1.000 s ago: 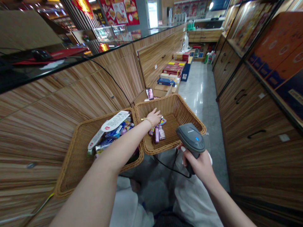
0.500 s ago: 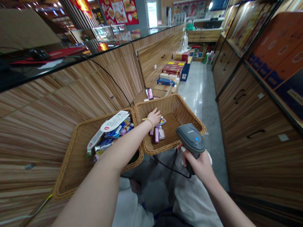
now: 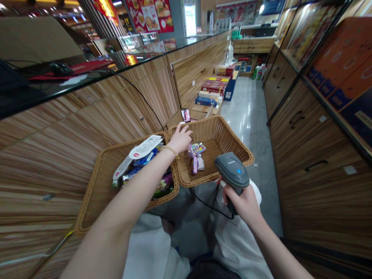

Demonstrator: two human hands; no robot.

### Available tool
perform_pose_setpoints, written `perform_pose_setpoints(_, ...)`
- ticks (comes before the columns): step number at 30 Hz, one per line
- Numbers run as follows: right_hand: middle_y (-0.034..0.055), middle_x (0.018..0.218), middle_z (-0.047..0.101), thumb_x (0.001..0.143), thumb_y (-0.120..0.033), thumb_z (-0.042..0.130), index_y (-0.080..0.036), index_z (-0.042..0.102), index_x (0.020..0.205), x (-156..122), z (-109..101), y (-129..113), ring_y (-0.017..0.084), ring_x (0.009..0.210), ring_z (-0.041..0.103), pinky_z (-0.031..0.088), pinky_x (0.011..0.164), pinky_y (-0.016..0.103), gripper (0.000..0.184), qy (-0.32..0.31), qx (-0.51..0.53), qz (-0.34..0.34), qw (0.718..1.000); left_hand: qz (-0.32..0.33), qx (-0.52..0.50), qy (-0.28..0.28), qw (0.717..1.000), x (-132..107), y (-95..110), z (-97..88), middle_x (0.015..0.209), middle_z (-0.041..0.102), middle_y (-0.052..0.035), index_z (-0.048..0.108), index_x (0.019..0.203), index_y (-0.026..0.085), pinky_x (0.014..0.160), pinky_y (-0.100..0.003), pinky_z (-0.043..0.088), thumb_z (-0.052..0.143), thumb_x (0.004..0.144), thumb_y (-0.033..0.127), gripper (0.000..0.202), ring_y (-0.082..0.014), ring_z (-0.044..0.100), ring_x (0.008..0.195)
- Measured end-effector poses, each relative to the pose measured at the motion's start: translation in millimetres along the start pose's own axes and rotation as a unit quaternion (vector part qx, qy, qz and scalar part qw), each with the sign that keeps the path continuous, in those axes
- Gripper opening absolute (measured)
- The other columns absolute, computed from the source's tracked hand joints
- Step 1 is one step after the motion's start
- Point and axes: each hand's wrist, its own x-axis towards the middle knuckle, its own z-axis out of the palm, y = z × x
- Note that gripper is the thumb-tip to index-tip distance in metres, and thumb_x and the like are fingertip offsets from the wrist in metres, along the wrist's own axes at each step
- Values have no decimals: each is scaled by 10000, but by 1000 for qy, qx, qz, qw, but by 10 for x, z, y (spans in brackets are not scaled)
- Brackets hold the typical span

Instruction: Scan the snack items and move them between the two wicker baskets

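My left hand point(image 3: 181, 139) is over the left side of the right wicker basket point(image 3: 232, 145), fingers spread and nothing seen in them. Below and to its right, on that basket's floor, lie a purple stick-shaped pack point(image 3: 194, 165), a small clear container point(image 3: 200, 162) and some colourful small packets point(image 3: 201, 148). My right hand point(image 3: 247, 203) grips the handle of a dark grey barcode scanner point(image 3: 232, 168), which shows a blue light. The left wicker basket point(image 3: 97, 182), under my left forearm, holds blue packets point(image 3: 142, 161) and white rounded cards point(image 3: 145, 147).
A wooden counter point(image 3: 110, 112) with a dark top runs along the left. Beyond the baskets stand stacked boxes point(image 3: 213, 87) and a phone-like screen point(image 3: 185, 114). Wooden cabinets point(image 3: 308, 131) line the right side. The scanner's cable point(image 3: 209, 207) loops below the right basket.
My left hand has moved up and left, away from the small packets towards the basket's left rim. The scanner stays in my right hand, nearly in the same place.
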Motion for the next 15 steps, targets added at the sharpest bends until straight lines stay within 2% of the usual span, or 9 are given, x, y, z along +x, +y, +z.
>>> perform_pose_setpoints(3, -3, 484, 632, 867, -397, 669, -166, 708, 841, -23, 21, 12, 174, 407, 600, 498, 473, 269, 236, -16, 4, -1, 1000, -59, -62, 65, 994, -240, 56, -165, 1430, 642, -99, 811, 918, 221, 1273, -678, 118, 804, 818, 307, 132, -383, 403, 1484)
perform_pose_setpoints(6, -4, 481, 626, 865, -405, 673, -170, 692, 826, -39, 50, -5, 173, 408, 601, 500, 473, 267, 240, -25, 9, -2, 1000, -131, -134, 134, 973, -515, 138, -259, 1429, 643, -92, 799, 901, 230, 1265, -685, 145, 776, 862, 384, 161, -371, 411, 1470)
perform_pose_setpoints(10, -3, 464, 611, 854, -424, 678, -208, 606, 713, -77, 115, -38, 169, 400, 596, 487, 454, 256, 269, -36, 14, 3, 999, -212, -234, 212, 925, -900, 233, -280, 1391, 665, -76, 779, 916, 233, 1231, -624, 286, 730, 898, 450, 223, -344, 457, 1419)
perform_pose_setpoints(12, -4, 464, 612, 857, -423, 672, -218, 576, 690, -104, 150, -39, 162, 396, 592, 487, 460, 252, 282, -45, 12, 3, 999, -230, -278, 244, 900, -1079, 264, -271, 1372, 673, -64, 769, 940, 236, 1209, -584, 346, 704, 913, 460, 235, -318, 499, 1372)
perform_pose_setpoints(15, -3, 464, 620, 859, -401, 664, -220, 566, 685, -143, 196, -19, 157, 403, 593, 489, 479, 251, 269, -64, -5, -4, 998, -242, -307, 296, 872, -1296, 309, -242, 1369, 669, -58, 749, 966, 240, 1218, -556, 356, 656, 944, 435, 217, -286, 525, 1352)
